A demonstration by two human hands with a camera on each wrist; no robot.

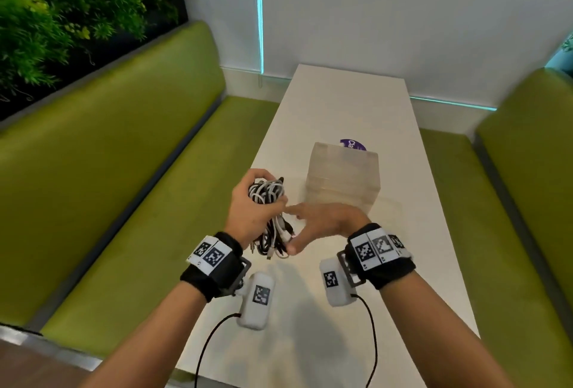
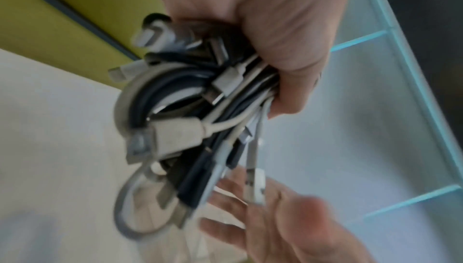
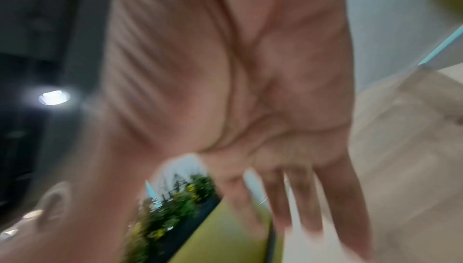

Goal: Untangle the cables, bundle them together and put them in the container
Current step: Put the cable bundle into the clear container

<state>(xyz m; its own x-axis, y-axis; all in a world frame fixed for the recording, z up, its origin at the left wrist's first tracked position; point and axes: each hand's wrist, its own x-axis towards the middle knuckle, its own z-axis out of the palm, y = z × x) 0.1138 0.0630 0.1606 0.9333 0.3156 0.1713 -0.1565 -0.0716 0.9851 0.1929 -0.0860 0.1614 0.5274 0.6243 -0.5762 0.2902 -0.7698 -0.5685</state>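
A bundle of black and white cables (image 1: 269, 205) (image 2: 190, 112) is gripped in my left hand (image 1: 251, 211) (image 2: 270, 35), held above the white table (image 1: 341, 108). Loose plug ends hang down below the fist. My right hand (image 1: 313, 223) (image 2: 288, 223) (image 3: 275, 148) is beside the hanging ends with fingers straight and spread, its thumb close to the lowest plugs; whether it touches them I cannot tell. A clear plastic container (image 1: 342, 180) stands on the table just beyond both hands. The right wrist view is blurred and shows only the open palm.
A purple round sticker (image 1: 353, 145) lies behind the container. Green bench seats (image 1: 139, 170) (image 1: 527, 186) run along both sides of the narrow table. A plant wall (image 1: 62, 15) rises at the far left. The white wall closes the far end.
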